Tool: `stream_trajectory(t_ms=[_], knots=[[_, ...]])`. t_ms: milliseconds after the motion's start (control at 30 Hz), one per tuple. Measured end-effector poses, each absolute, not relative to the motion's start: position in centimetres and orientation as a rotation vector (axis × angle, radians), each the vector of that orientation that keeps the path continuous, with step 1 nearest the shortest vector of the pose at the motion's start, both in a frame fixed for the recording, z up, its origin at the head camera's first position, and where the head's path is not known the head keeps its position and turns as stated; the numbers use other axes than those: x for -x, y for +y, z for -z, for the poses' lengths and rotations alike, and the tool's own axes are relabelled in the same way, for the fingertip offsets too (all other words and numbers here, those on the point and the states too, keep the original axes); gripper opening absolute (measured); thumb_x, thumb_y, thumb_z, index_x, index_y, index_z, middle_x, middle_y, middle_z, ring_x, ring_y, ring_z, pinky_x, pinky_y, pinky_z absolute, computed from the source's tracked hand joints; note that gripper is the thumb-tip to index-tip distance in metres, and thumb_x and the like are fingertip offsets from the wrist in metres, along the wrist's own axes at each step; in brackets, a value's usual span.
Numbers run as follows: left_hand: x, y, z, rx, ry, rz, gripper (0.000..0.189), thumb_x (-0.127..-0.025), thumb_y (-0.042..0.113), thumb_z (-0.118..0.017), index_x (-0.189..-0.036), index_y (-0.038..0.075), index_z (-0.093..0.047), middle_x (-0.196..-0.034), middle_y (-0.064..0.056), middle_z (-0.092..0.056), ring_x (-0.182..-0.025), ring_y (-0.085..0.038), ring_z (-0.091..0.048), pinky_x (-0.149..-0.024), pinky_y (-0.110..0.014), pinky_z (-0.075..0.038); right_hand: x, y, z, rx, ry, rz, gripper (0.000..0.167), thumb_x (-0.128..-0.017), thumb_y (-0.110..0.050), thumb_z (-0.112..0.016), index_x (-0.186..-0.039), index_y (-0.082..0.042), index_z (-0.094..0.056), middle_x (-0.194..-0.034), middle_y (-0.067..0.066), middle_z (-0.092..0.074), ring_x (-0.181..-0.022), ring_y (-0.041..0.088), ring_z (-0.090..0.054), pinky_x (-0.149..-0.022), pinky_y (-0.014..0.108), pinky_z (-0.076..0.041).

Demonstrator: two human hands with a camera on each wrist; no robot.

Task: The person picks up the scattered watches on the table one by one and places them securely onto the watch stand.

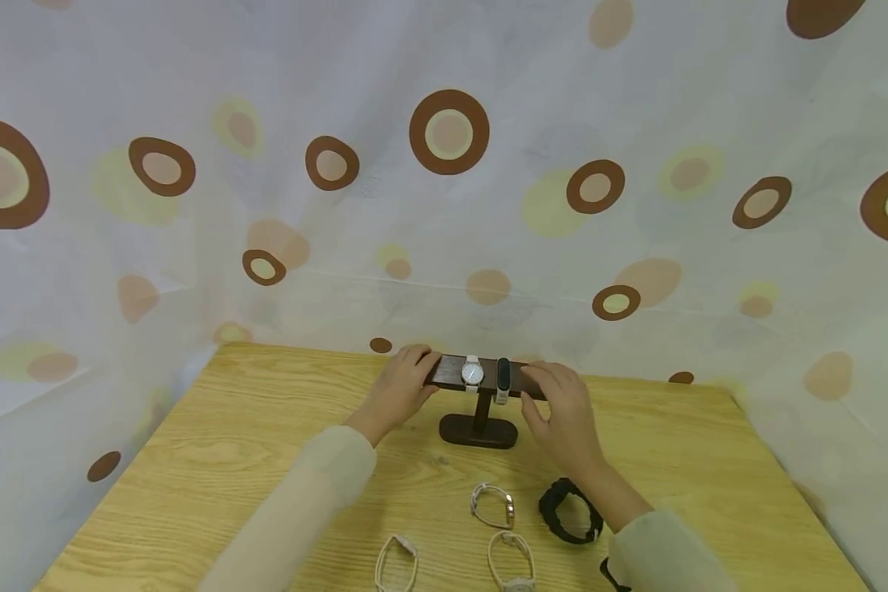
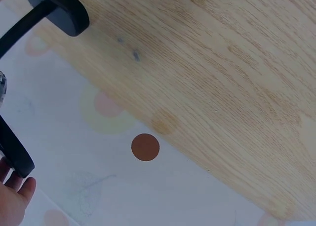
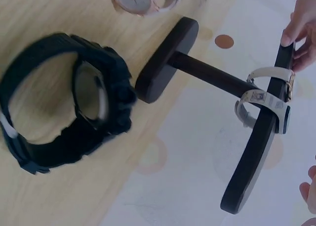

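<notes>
A dark T-shaped watch stand (image 1: 480,429) stands upright on the table, its crossbar carrying two pieces. One is a white-strapped watch (image 1: 472,374) with a round pale dial; beside it hangs a smart band (image 1: 503,376) with a dark oval screen and light strap. My left hand (image 1: 402,386) grips the crossbar's left end, thumb on one side and fingers on the other, as the right wrist view shows. Close to the opposite end is my right hand (image 1: 565,411), fingers loosely bent. A gap separates its fingertips from the crossbar (image 3: 249,169) in the right wrist view.
On the wooden table (image 1: 266,460), nearer me, lie a chunky black watch (image 1: 555,501), a small light-strapped watch (image 1: 509,511), another pale-strapped watch (image 1: 518,584) and a thin pale band (image 1: 379,567). A dark strap (image 1: 612,575) shows beside my right sleeve. Patterned sheeting (image 1: 385,222) hangs behind.
</notes>
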State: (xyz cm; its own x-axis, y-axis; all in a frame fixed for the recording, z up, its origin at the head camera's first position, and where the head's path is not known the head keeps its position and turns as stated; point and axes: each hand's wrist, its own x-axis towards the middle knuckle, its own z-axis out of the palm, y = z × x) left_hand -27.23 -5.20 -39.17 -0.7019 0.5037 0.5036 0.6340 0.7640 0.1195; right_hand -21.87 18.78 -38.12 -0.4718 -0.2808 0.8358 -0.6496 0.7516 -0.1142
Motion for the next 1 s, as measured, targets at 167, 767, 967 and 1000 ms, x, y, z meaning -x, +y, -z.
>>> stream_trajectory(t_ms=[167, 767, 967, 1000], knots=[[27.2, -5.2, 39.3, 0.846, -2.495, 0.347, 0.044, -0.084, 0.021, -0.069, -0.121, 0.002, -0.055, -0.118, -0.015, -0.056, -0.111, -0.03, -0.054, -0.095, -0.041, -0.047, 20.3, 18.7, 39.6, -0.731, -2.035, -0.517, 0.023, -0.08, 0.002, -0.063, -0.102, 0.007, -0.063, -0.104, 0.022, -0.061, -0.096, 0.035, -0.057, -0.083, 0.042, -0.047], [26.4, -5.3, 40.6, 0.697, -2.429, 0.368, 0.063, -0.08, 0.017, -0.074, -0.13, -0.004, -0.043, -0.123, -0.02, -0.051, -0.115, -0.032, -0.051, -0.101, -0.04, -0.044, 17.3, 17.9, 44.9, -0.694, -2.35, -0.646, 0.046, -0.071, 0.01, -0.072, -0.114, 0.003, -0.059, -0.114, 0.019, -0.058, -0.105, 0.034, -0.056, -0.079, 0.041, -0.055], [26.0, -5.5, 42.1, 0.581, -2.431, 0.356, 0.069, -0.079, 0.019, -0.074, -0.132, -0.006, -0.038, -0.122, -0.021, -0.051, -0.114, -0.032, -0.052, -0.099, -0.04, -0.045, 16.6, 17.4, 45.6, -0.616, -2.592, -0.795, 0.048, -0.08, 0.004, -0.066, -0.125, -0.001, -0.053, -0.125, 0.018, -0.052, -0.115, 0.035, -0.051, -0.082, 0.04, -0.054], [25.9, -5.6, 42.3, 0.572, -2.439, 0.351, 0.069, -0.08, 0.019, -0.074, -0.133, -0.006, -0.037, -0.122, -0.021, -0.05, -0.114, -0.032, -0.051, -0.099, -0.039, -0.045, 16.6, 17.4, 45.6, -0.6, -2.628, -0.812, 0.047, -0.081, 0.002, -0.066, -0.126, -0.002, -0.053, -0.126, 0.019, -0.052, -0.116, 0.035, -0.051, -0.083, 0.04, -0.054]])
